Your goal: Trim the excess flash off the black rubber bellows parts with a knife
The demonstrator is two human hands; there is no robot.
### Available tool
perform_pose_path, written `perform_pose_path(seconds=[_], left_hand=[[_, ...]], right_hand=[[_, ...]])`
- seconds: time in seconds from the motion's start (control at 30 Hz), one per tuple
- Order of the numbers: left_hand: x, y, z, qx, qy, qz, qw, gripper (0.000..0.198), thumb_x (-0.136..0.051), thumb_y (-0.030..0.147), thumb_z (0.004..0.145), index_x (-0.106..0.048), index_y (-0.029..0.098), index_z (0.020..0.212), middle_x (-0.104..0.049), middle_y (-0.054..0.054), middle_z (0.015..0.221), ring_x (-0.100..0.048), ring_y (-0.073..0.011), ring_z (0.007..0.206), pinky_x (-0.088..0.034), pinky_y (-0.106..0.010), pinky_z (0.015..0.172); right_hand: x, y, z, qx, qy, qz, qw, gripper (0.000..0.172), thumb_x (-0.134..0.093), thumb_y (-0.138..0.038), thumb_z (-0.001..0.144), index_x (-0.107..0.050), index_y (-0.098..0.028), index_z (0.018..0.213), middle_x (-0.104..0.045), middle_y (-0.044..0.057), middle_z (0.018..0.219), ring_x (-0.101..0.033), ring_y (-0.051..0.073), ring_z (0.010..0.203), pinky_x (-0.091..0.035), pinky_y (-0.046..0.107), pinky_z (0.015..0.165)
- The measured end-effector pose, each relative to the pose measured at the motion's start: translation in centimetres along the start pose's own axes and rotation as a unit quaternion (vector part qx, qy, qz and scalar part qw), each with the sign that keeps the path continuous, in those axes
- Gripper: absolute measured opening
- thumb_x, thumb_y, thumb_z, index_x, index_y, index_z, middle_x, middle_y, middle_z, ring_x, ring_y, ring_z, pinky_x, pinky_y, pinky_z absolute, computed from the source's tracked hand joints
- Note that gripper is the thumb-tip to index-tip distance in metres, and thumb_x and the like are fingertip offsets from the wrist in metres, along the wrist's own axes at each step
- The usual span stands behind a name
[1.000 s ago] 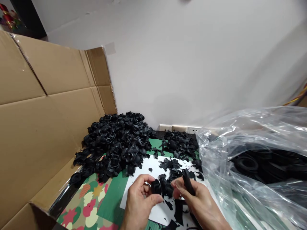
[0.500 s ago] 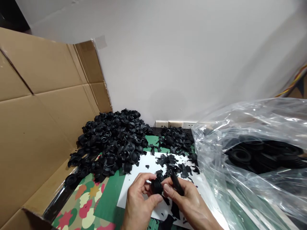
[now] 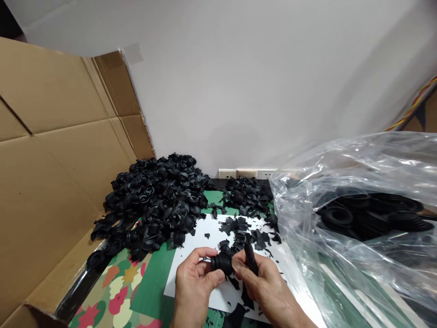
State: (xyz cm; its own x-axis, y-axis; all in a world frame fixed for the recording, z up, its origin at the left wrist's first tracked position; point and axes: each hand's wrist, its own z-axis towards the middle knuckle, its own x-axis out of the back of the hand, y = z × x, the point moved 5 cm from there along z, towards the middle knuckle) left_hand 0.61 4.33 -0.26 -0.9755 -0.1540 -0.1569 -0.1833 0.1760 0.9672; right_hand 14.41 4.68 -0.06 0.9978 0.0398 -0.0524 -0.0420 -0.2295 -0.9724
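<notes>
– While the left hand [image 3: 194,280] has a small black ribbed rubber-looking part [image 3: 221,264] pinched between thumb and fingers, the change is just to its right: the right hand [image 3: 268,282] is up against that part now, whereas a second ago there's a gap between them.

– ok, and what does that mean for the work?

– Both hands are on one piece, so I'd say it's being worked, not just held up. It sits over a plain white sheet [image 3: 218,298], low and near the middle of the view.

– Is the right hand free otherwise?

– Nope, it's gripping a slim black stick-like thing [image 3: 251,257] too, with thumb and fingertips at the part's right end. Can't tell what the stick is tbh.

– Containers?

– Far left, a tan cardboard box [image 3: 61,168] with a tall side. A big heap of black ribbed parts [image 3: 160,200] is piled next to that side; can't see if any are inside. Over on the right, a crumpled clear plastic bag [image 3: 341,259] with black round ringed parts [image 3: 336,216] in it. Whether they show through the film or the bag's mouth, hard to say.
</notes>
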Motion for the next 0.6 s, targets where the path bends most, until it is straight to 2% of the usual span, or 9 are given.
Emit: perform_pose_path(seconds=[0.27,0.47,0.6], left_hand=[[0.3,-0.8,0.6,-0.002,-0.036,-0.056,0.998,0.028,-0.077,0.017,0.057,-0.064,0.014,0.081,-0.069,-0.003,0.057,-0.058,-0.0108,0.051,-0.041,-0.018,0.050],[0.4,-0.8,0.8,-0.009,-0.040,-0.034,0.999,0.028,-0.076,0.020,0.058,-0.065,0.014,0.083,-0.067,-0.002,0.055,-0.056,-0.0111,0.050,-0.040,-0.019,0.049],[0.6,-0.4,0.5,-0.038,-0.022,-0.008,0.999,0.021,-0.074,0.013,0.057,-0.067,0.015,0.076,-0.061,0.003,0.053,-0.051,-0.0087,0.048,-0.038,-0.017,0.048]], right_hand=[[0.0,1.2,0.5,-0.030,-0.034,0.056,0.997,0.037,-0.063,-0.052,0.064,-0.051,-0.018,0.057,-0.031,-0.010,0.042,-0.024,0.006,0.036,-0.020,0.021,0.037],[-0.1,1.4,0.7,-0.035,-0.041,0.064,0.996,0.038,-0.064,-0.053,0.064,-0.052,-0.018,0.059,-0.033,-0.010,0.042,-0.025,0.005,0.036,-0.021,0.020,0.037],[-0.1,1.5,0.8,-0.031,-0.038,0.033,0.998,0.036,-0.065,-0.051,0.064,-0.054,-0.017,0.059,-0.035,-0.009,0.042,-0.027,0.006,0.036,-0.022,0.020,0.037]])
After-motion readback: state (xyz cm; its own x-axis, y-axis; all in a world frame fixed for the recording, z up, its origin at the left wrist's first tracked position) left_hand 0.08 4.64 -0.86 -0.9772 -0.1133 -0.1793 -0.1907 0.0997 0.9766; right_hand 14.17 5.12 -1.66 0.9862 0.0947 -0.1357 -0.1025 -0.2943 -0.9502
